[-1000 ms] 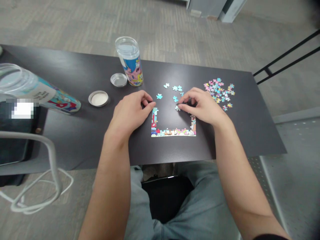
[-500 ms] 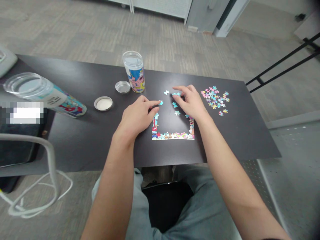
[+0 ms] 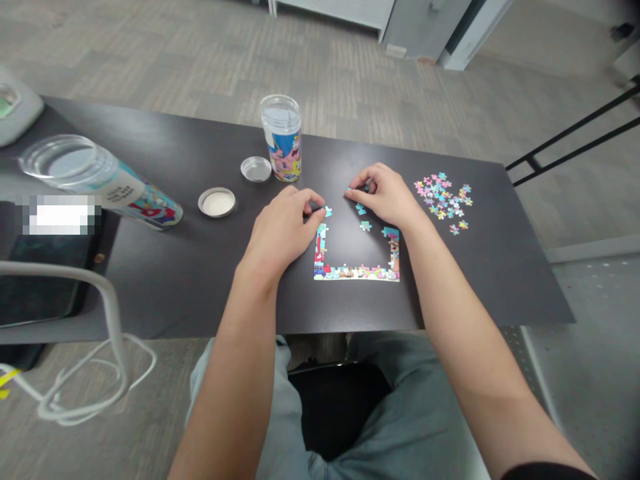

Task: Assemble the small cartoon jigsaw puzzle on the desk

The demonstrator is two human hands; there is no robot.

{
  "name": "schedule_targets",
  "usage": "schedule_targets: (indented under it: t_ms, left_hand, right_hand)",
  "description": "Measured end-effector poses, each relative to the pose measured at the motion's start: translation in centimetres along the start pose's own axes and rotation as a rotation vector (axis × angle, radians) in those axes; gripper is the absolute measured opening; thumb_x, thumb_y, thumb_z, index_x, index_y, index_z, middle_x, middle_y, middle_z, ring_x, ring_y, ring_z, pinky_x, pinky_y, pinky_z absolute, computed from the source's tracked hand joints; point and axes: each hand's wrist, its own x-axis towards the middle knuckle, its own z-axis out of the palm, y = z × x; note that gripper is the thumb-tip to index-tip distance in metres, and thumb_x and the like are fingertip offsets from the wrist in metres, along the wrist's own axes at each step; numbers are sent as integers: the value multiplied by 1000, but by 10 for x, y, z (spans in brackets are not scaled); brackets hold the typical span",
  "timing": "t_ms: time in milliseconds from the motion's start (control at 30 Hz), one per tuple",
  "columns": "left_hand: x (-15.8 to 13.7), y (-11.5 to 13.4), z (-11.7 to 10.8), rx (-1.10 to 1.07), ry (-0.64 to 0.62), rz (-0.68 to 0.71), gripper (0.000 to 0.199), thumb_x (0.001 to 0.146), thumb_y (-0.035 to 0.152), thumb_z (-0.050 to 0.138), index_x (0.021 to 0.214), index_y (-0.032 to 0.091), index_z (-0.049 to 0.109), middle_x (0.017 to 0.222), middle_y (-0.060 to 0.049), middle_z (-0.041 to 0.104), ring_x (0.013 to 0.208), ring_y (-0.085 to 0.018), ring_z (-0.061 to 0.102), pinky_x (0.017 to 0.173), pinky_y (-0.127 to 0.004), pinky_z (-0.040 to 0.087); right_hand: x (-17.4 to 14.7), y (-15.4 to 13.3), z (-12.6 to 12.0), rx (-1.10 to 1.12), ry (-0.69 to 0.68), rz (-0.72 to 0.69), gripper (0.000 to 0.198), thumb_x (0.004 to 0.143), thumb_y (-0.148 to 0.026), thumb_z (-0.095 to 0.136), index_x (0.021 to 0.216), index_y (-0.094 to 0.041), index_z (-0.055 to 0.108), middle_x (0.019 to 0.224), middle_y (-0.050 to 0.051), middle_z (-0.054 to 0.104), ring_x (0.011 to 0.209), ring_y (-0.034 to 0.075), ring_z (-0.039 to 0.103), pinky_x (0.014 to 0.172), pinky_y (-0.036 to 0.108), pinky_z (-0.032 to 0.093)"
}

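Note:
My left hand [image 3: 287, 227] has thumb and index finger closed on the edge of a light-blue puzzle piece [image 3: 329, 211], just above the left side of a partly joined puzzle border [image 3: 357, 273]. Between the thumb and index finger of my right hand [image 3: 383, 195] is another puzzle piece, mostly hidden by the fingertips. Loose blue and pale pieces [image 3: 366, 227] lie below that hand, inside the border's open top. The border has a bottom edge and two short sides.
A heap of loose puzzle pieces [image 3: 443, 197] lies at the right. Behind my left hand stands a clear-topped cartoon canister [image 3: 283, 140], with two round lids [image 3: 217, 202] beside it. Farther left are a taller canister [image 3: 105, 180], a dark tablet-like device [image 3: 45, 273] and a white cable [image 3: 107, 313].
My right hand has closed on the loose piece that lay beyond its fingertips. The left thumb and index finger have come together, bringing their piece slightly nearer the border. The view has shifted a little.

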Motion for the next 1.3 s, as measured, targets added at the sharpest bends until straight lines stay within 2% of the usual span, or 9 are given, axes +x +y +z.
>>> schedule_targets:
  t_ms: [133, 267, 433, 567, 667, 800, 1067, 1300]
  left_hand:
    - [0, 2, -1, -10, 2, -21, 25, 116, 36, 79, 134, 28, 94, 125, -10, 79, 101, -30, 71, 101, -50, 56]
    - [-4, 5, -2, 20, -29, 19, 28, 119, 36, 76, 135, 31, 98, 127, -9, 79, 108, -32, 71, 101, -49, 56]
    - [-8, 8, -2, 99, -59, 24, 44, 125, 36, 64, 156, 33, 96, 139, -12, 77, 122, -37, 74, 107, -53, 58]
    - [-4, 2, 2, 54, -12, 20, 49, 124, 28, 66, 166, 29, 89, 135, -12, 77, 120, -34, 77, 110, -51, 59]
    - [-2, -6, 4, -21, 11, 49, 39, 114, 25, 77, 150, 28, 92, 125, -8, 81, 107, -29, 76, 101, -46, 60]
    - [-4, -12, 2, -92, 1, 80, 29, 104, 24, 84, 132, 28, 92, 114, -4, 83, 97, -26, 72, 95, -43, 59]
    - [-7, -16, 0, -130, -24, 110, 29, 99, 17, 85, 125, 27, 90, 110, -3, 83, 94, -24, 71, 92, -40, 58]
    - [-8, -16, 0, -144, -22, 115, 24, 103, 21, 87, 125, 28, 90, 111, -3, 84, 100, -25, 74, 93, -40, 59]
  right_hand:
    - [-5, -11, 2, 94, -61, 37, 30, 92, -40, 109, 100, -32, 81, 92, -1, 76, 82, 24, 62, 85, 42, 55]
    - [-12, -19, -3, 142, -90, 8, 23, 98, -44, 103, 115, -33, 92, 99, 0, 84, 80, 23, 60, 79, 41, 52]
    - [-22, -29, -11, 203, -174, 11, 30, 101, -57, 104, 107, -30, 92, 89, 1, 80, 78, 23, 63, 74, 40, 51]
    - [-30, -39, -9, 247, -303, -27, 35, 102, -62, 103, 109, -29, 91, 84, 0, 74, 76, 22, 62, 72, 39, 48]
    - [-33, -44, -6, 229, -365, -47, 32, 106, -60, 98, 108, -29, 93, 84, 1, 75, 80, 24, 65, 73, 40, 49]
    - [-35, -48, -6, 217, -337, -42, 35, 105, -63, 99, 110, -29, 94, 87, 3, 81, 87, 27, 73, 76, 40, 54]
    - [-42, -54, -2, 298, -315, 21, 46, 94, -71, 109, 107, -31, 88, 96, 5, 89, 94, 31, 82, 84, 46, 70]
    - [-46, -61, 0, 226, -357, 22, 25, 99, -48, 105, 101, -32, 85, 100, 4, 91, 92, 31, 81, 86, 47, 68]
